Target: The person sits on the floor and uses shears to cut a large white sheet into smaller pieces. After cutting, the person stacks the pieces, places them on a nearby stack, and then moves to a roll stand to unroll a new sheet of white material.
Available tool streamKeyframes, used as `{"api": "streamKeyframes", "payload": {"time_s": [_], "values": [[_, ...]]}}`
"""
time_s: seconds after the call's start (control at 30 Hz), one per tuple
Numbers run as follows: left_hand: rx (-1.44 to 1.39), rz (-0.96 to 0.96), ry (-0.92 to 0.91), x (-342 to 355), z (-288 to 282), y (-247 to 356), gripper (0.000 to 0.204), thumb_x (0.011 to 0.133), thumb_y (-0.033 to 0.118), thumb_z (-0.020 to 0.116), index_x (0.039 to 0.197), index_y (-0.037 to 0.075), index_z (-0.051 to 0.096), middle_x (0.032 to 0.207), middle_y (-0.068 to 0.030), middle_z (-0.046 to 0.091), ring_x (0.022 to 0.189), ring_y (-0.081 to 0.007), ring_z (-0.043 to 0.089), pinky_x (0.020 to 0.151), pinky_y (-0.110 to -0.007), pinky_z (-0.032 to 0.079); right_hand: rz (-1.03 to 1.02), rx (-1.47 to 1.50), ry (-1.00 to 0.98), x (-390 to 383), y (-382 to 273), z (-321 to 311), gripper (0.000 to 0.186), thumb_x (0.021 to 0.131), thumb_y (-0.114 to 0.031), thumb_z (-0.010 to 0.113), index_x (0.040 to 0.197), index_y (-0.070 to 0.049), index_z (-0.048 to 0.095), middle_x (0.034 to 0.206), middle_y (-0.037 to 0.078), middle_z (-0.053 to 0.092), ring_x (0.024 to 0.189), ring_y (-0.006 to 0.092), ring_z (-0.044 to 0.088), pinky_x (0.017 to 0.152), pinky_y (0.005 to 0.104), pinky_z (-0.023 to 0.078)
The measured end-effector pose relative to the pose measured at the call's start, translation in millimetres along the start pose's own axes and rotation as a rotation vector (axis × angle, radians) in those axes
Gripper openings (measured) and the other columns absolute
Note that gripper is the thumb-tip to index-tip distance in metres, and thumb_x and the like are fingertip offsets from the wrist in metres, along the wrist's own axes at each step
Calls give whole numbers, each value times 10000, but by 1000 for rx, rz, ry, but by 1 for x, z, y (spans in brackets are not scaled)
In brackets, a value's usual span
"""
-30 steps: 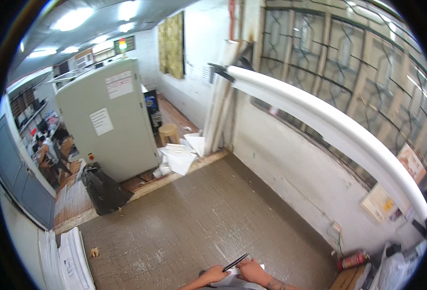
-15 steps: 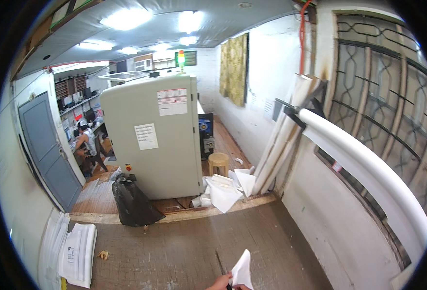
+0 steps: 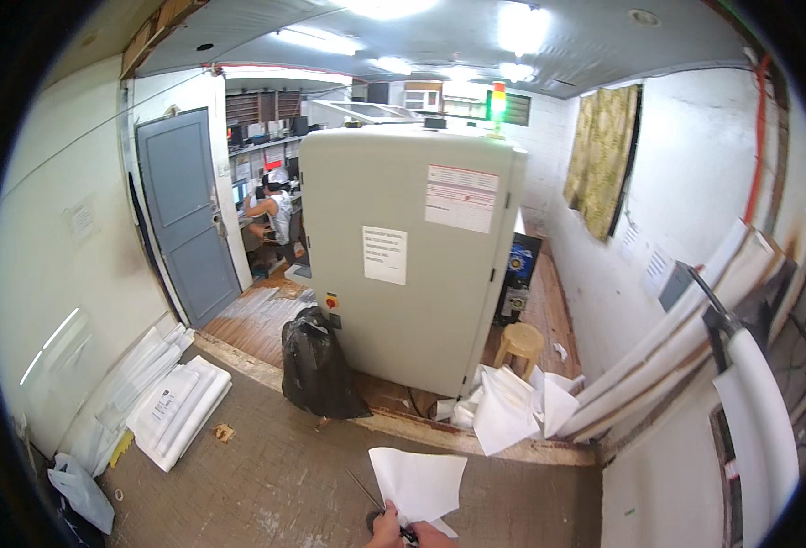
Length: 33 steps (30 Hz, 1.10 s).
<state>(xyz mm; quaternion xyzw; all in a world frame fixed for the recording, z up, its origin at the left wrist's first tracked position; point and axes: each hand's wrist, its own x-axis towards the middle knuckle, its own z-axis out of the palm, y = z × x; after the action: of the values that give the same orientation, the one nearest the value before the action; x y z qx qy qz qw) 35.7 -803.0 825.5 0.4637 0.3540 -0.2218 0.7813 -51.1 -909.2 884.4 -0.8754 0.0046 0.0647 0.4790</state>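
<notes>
Pale plastic bag sits near eight o'clock, below white rolled sheets lying on the worn brown floor. The grey door stands between nine and ten o'clock, with a seated person at ten. A black garbage bag slumps at half past seven, against the large beige cabinet that fills the centre. At six o'clock, the left hand has its fingers curled around a black tool, whose slim blade points toward eleven. Just beside it, a white sheet fans upward from between the hands. The right hand is at the sheet's lower edge; I cannot tell whether its fingers pinch it. White crumpled sheets heap at five, beside a tan stool at four. Farther right, a thick white roll hangs near four o'clock.
</notes>
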Motion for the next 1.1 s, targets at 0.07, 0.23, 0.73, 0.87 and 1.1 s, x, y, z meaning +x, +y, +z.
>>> {"api": "streamKeyframes", "payload": {"time_s": [0.07,0.23,0.73,0.87,1.1], "values": [[48,109,4,30,11,24,453,963,429,567,960,-23,585,944,-123,632,807,-247,602,706,-411,511,10,26,-240,75,34,6,470,812,-262,681,1175,0,538,1058,209,641,1028,378,602,883,462,459],[519,381,-27,103,49,117,397,881,431,685,745,78,563,695,-13,554,619,-143,517,547,-331,418,-36,141,-379,213,78,-5,444,865,-170,650,1237,9,487,1047,172,654,981,299,629,869,401,484],[590,189,480,303,-176,221,381,767,297,732,939,-42,705,879,-178,696,842,-291,651,738,-435,492,-639,-17,704,661,-210,-593,384,820,10,594,1180,-89,679,686,17,635,635,78,567,592,259,477],[558,232,770,272,-186,197,367,766,272,719,941,-49,698,892,-202,694,862,-327,656,756,-448,492,-687,-781,1050,785,-272,-709,363,804,-13,622,1158,-75,676,853,173,713,747,310,693,693,400,534],[689,308,1055,268,-76,129,308,808,221,647,969,-39,677,1004,-281,644,979,-444,607,866,-481,474,-732,-578,1128,1051,-226,-853,385,981,-289,353,1064,-32,628,1047,174,630,1033,332,572,899,442,423]]}}
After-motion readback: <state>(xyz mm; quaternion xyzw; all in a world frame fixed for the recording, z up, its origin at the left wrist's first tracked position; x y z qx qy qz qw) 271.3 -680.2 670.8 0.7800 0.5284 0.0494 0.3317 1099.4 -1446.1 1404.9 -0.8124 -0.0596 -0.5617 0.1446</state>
